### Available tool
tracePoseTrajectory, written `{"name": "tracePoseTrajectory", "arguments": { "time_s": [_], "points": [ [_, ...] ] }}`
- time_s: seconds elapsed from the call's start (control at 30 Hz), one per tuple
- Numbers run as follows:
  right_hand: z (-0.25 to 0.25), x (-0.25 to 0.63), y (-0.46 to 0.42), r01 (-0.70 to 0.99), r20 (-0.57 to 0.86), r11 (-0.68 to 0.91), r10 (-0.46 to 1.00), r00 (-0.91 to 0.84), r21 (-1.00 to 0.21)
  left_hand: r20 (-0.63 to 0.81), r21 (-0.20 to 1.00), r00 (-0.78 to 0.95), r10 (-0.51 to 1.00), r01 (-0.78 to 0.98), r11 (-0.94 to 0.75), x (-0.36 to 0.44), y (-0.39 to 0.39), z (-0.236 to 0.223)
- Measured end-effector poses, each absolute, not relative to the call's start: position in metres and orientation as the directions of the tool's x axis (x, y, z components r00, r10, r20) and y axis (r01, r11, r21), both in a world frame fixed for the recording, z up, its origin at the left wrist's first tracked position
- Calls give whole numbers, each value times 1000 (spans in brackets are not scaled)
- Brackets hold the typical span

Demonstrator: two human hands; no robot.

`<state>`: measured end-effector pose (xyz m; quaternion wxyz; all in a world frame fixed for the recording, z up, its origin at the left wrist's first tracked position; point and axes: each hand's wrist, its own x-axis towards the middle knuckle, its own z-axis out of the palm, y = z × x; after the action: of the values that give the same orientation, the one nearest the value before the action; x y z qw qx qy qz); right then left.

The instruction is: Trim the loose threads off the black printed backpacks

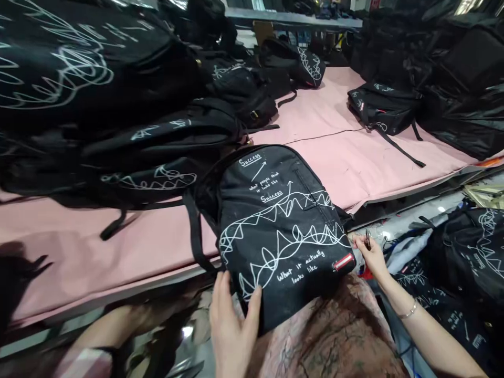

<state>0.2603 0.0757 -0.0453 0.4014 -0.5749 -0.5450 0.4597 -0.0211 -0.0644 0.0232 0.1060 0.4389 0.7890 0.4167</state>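
Note:
In front of me a black backpack (271, 252) with white printed scribbles and lettering lies tilted over the table's near edge, its lower end near my lap. My left hand (234, 320) grips its lower left edge, thumb on the printed front and fingers along the side. Beside the lower right side, close to the small red-and-white label (344, 261), is my right hand (372, 254). Its fingers are closed on a small dark pointed tool (367, 240) that looks like thread snips. The thumb and forefinger come close to the bag's edge; whether they touch it I cannot tell.
Black backpacks (149, 152) are piled at the left on the pink-covered table (315, 126). Another bag (384, 107) lies at the right, before a dark heap. More printed bags (464, 257) are low at my right. Another person's arm (114, 325) shows at lower left.

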Motion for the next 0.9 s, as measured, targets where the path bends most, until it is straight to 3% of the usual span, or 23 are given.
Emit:
{"name": "tracePoseTrajectory", "arguments": {
  "time_s": [0.07,0.13,0.27,0.4,0.53,0.63,0.7,0.77,0.8,0.9],
  "points": [
    [-44,272,59,317,-108,-106,994,10,-943,297,676,-471,831,718,166,-5,-49,43],
    [-40,281,43,394,-96,-91,995,8,-915,277,658,-268,923,753,21,18,-32,56],
    [-27,285,27,590,47,87,995,-83,-803,286,554,80,955,799,-233,59,-5,52],
    [-14,280,31,680,124,202,979,-162,-704,304,459,146,941,844,-279,73,8,37],
    [-4,273,33,708,141,283,957,-255,-647,261,451,138,955,858,-247,73,11,32],
    [5,265,30,502,112,226,962,-248,-835,248,456,132,960,858,-235,74,10,31],
    [12,259,30,151,66,89,986,-150,-985,245,459,129,961,857,-233,75,9,29],
    [20,257,35,-196,-16,-26,998,-55,-980,243,462,135,961,855,-237,75,9,28],
    [23,257,39,-285,-65,-71,997,-29,-956,242,461,140,960,854,-241,75,9,29],
    [24,262,49,-286,-194,-191,981,-19,-939,235,447,177,956,854,-268,78,13,36]
  ]
}}
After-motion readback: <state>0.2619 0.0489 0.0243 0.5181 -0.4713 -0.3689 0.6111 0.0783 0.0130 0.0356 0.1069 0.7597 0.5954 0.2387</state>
